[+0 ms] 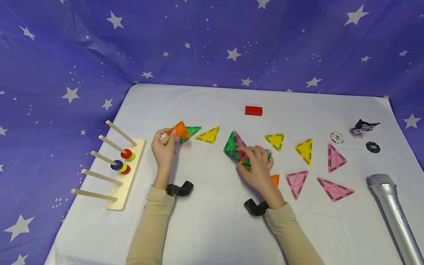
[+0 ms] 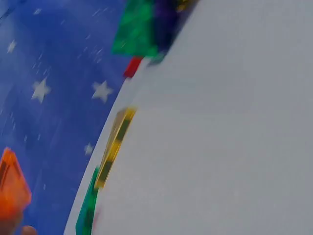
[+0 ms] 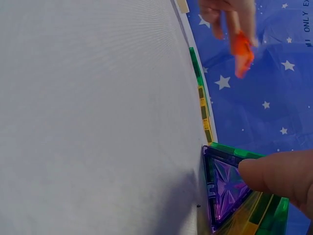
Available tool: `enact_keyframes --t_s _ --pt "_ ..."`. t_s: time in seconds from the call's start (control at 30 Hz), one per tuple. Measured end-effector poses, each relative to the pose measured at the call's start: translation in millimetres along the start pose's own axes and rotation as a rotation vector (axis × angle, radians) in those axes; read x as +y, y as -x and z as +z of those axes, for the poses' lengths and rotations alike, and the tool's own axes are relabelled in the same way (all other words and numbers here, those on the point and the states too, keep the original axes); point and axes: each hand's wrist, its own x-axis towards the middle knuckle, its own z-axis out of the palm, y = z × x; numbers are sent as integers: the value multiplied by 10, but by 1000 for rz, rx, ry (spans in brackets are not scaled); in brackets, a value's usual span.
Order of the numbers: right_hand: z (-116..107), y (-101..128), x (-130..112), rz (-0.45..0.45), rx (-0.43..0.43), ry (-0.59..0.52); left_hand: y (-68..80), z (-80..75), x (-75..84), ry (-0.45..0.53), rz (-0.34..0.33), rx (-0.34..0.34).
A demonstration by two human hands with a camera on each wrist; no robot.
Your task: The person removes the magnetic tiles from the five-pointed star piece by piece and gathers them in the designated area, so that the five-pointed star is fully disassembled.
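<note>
Over on the white table (image 1: 205,228), the left hand (image 1: 163,149) pinches an orange triangle tile (image 1: 179,130) between thumb and fingertips and holds it lifted a little above the surface. That tile sits just left of a green triangle tile (image 1: 191,131) lying flat, and a yellow triangle tile (image 1: 208,135) lies just beyond the green one. In the left wrist view the orange tile shows at the lower left edge, blurred, with the yellow and green tiles seen edge-on along the table.

To the right of the yellow tile, the right hand (image 1: 256,165) is curled over a small cluster of joined tiles (image 1: 236,146), green and pink, standing partly upright on the table. Its fingers press on the top of the cluster; the right wrist view shows a fingertip (image 3: 274,174) resting on a tile's upper edge.

Right of the cluster lie more flat tiles: two yellow triangles (image 1: 275,141) and three pink triangles (image 1: 334,159). A red block (image 1: 253,110) lies behind the cluster, well apart from it. A wooden peg rack (image 1: 124,173) with coloured rings stands well to the left of the orange tile. A silver microphone (image 1: 392,209) lies far right of the cluster, with two poker chips (image 1: 337,138) near it.
</note>
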Motion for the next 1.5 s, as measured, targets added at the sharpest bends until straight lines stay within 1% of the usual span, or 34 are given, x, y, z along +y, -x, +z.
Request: enact_keyframes --t_s 0.07,0.13,0.23,0.27,0.37,0.43,0.5,0.6,0.67,0.73,0.83,0.9,0.93,1.0,1.03,1.07,1.13,1.17,1.23,1.27,1.37,1.47,1.5 --pt "2 4 -1 -2 0 2 -28 -56 1 -30 -49 88" --pt "3 8 0 -2 0 2 -44 -104 -7 -64 -92 125" --pt "5 8 2 -4 4 2 -58 -157 -31 -140 -129 126" --pt "5 8 2 -4 5 1 -63 -169 -41 -163 -137 117" --pt "3 7 -2 -2 6 -4 -93 -201 -97 -189 -143 78" --pt "1 5 -4 -1 4 -6 -130 -228 -178 -220 -137 51" --pt "-3 3 -6 1 2 -7 -170 -256 -268 -283 -129 34" --pt "-4 0 -7 -3 2 -6 -209 -293 -364 -436 -111 29" --pt "-6 -2 -4 -7 4 -9 -221 -309 -366 -506 -106 32" --pt "-7 -2 2 -10 5 -10 -222 -321 -343 -556 -102 41" --pt "-16 -2 2 -11 -2 -13 -213 -323 -303 -598 -78 50" --pt "-25 -1 -1 -10 -9 -14 -197 -296 -279 -612 -32 35" --pt "-31 0 -3 -9 -12 -14 -188 -271 -269 -603 1 16" --pt "-45 0 -6 -10 -19 -12 -165 -197 -244 -544 72 -55" --pt "-56 0 -6 -10 -24 -11 -151 -147 -234 -509 111 -105" --pt "-69 1 -6 -12 -29 -11 -136 -89 -221 -467 149 -164" --pt "-98 1 -1 -18 -43 -15 -98 43 -195 -379 200 -301" --pt "-114 1 3 -23 -52 -19 -77 114 -186 -339 216 -373" --pt "-148 0 22 -35 -79 -27 -34 260 -174 -304 236 -512" --pt "-165 0 34 -43 -92 -28 -14 331 -171 -309 235 -576" --pt "-211 -3 75 -69 -134 -22 34 520 -180 -400 239 -738" --pt "-237 -6 100 -91 -163 -18 70 652 -197 -517 228 -861" --pt "-242 -7 103 -96 -169 -19 78 686 -206 -534 224 -894"
